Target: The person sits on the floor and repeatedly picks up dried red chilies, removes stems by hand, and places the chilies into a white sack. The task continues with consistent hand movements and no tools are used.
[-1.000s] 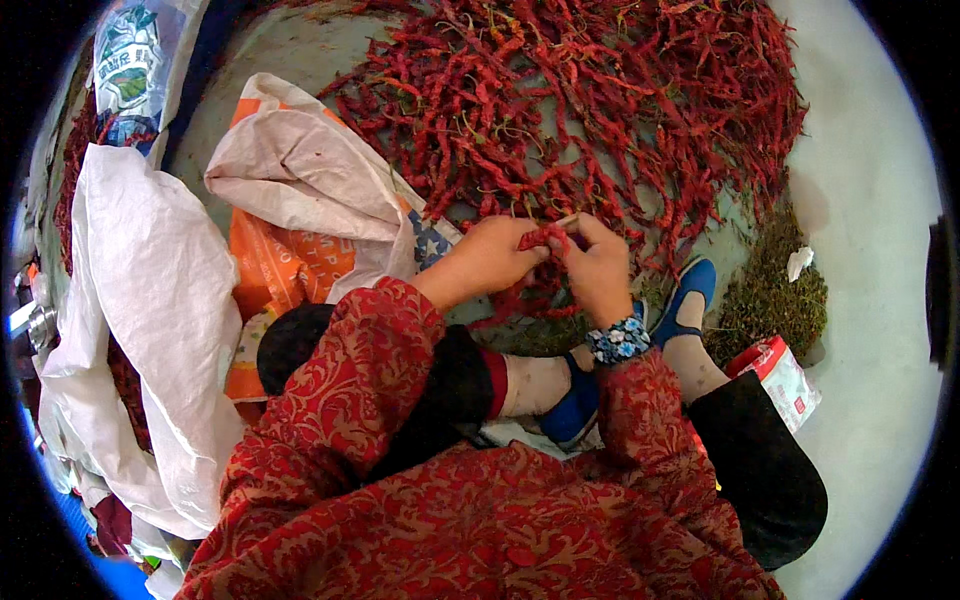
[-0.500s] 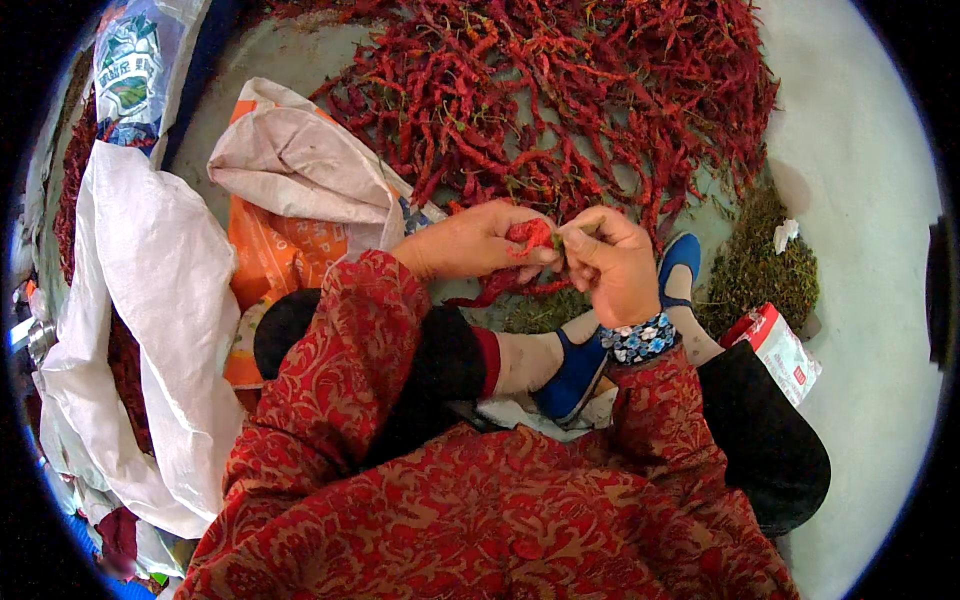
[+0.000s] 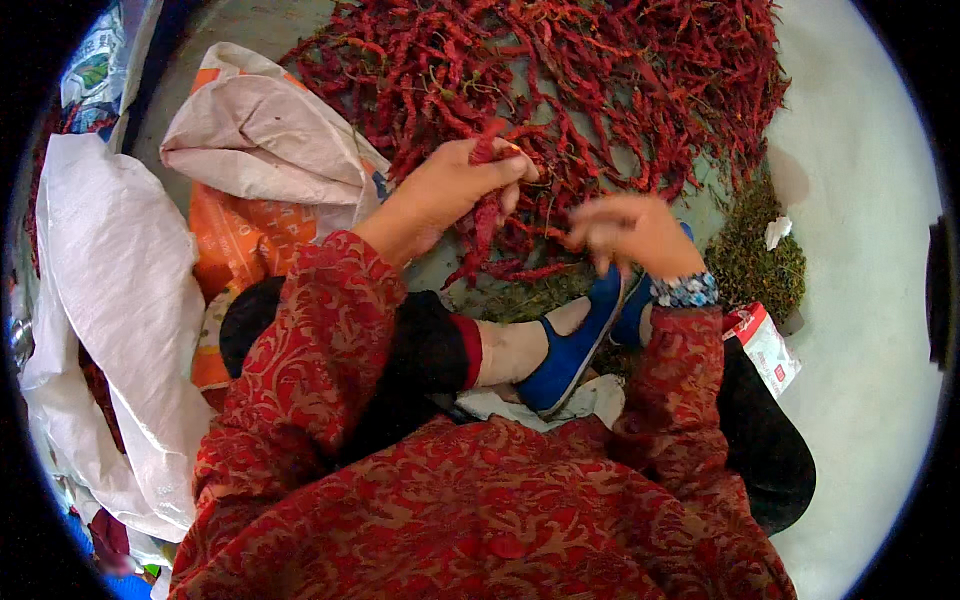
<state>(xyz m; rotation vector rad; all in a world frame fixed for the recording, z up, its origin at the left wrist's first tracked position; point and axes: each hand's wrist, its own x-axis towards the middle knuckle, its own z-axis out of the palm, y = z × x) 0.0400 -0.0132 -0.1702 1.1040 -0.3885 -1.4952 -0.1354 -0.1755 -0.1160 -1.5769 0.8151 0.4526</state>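
while my left hand (image 3: 450,188) clamps red chillies (image 3: 485,150), my right hand (image 3: 632,232) hangs apart, rightward, grip too blurred to tell; i judge this picking-over, next calling for a pinch.

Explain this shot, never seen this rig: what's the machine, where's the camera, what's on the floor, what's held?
No machine here: these are a person's bare hands. The camera is a wide fisheye worn on the head, looking down, so straight edges bend near the rim; picture left is the person's left.

The left hand grips red chilli. The right hand is apart from it and motion-blurred, so I can't tell whether it holds anything.

Ahead on the pale floor spreads a pile of red chillies; right of it sits a greenish-brown heap of plant bits. To the left are an orange-and-white sack and a white sack.
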